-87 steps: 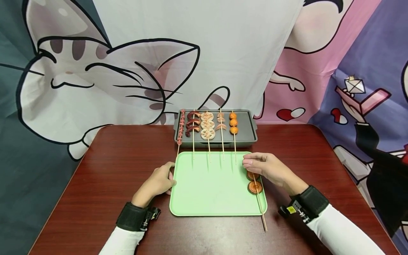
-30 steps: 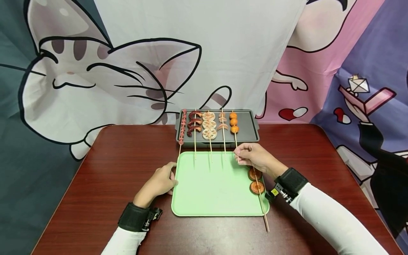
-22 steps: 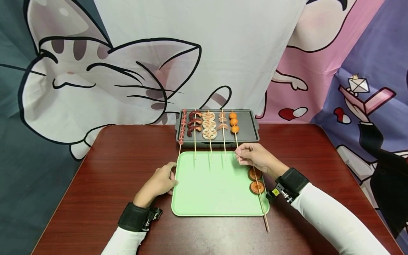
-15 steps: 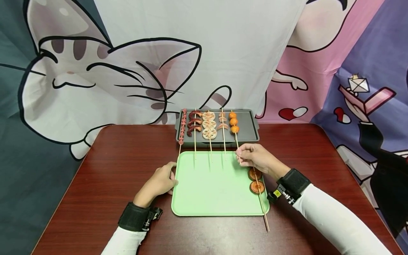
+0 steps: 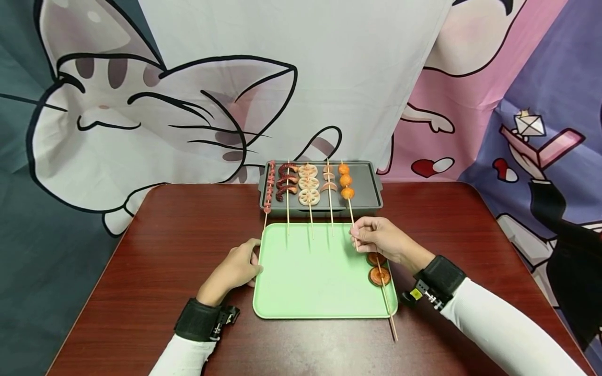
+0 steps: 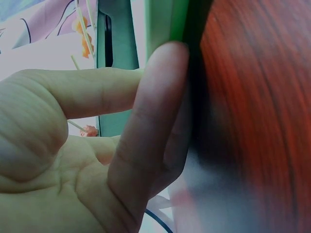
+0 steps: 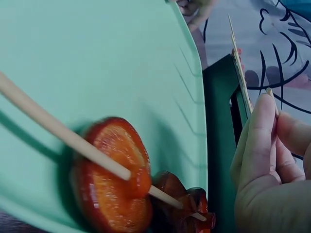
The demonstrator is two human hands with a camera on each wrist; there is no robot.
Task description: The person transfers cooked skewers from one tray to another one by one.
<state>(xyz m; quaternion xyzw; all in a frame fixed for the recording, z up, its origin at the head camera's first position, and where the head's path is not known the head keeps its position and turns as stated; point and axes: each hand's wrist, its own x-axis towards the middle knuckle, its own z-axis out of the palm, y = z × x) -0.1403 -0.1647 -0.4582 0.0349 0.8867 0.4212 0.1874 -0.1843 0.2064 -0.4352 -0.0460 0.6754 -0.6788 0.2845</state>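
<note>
My right hand (image 5: 383, 237) pinches the bare stick of a skewer with three orange balls (image 5: 346, 180). The balls are over the grey grill pan (image 5: 366, 193); the stick's end reaches over the green tray (image 5: 320, 277). My left hand (image 5: 235, 266) grips the tray's left edge; in the left wrist view a finger (image 6: 155, 92) lies against the rim. Along the tray's right side lies a skewer of brown round slices (image 5: 379, 277), its stick jutting past the front edge. In the right wrist view the slices (image 7: 116, 179) show large, below the pinching fingers (image 7: 260, 141).
Other skewers lie in the pan, handles toward me: pink sausage pieces (image 5: 269, 188), dark red curled pieces (image 5: 287, 183), lotus root slices (image 5: 308, 184) and pale pink pieces (image 5: 328, 180). The brown table (image 5: 178, 224) surrounds the tray. A printed cloth (image 5: 352, 78) hangs behind.
My right hand went from beside the brown slices to the orange-ball skewer's stick and pinched it. Just now hand and skewer have shifted slightly toward me. My left hand has stayed at the tray edge.
</note>
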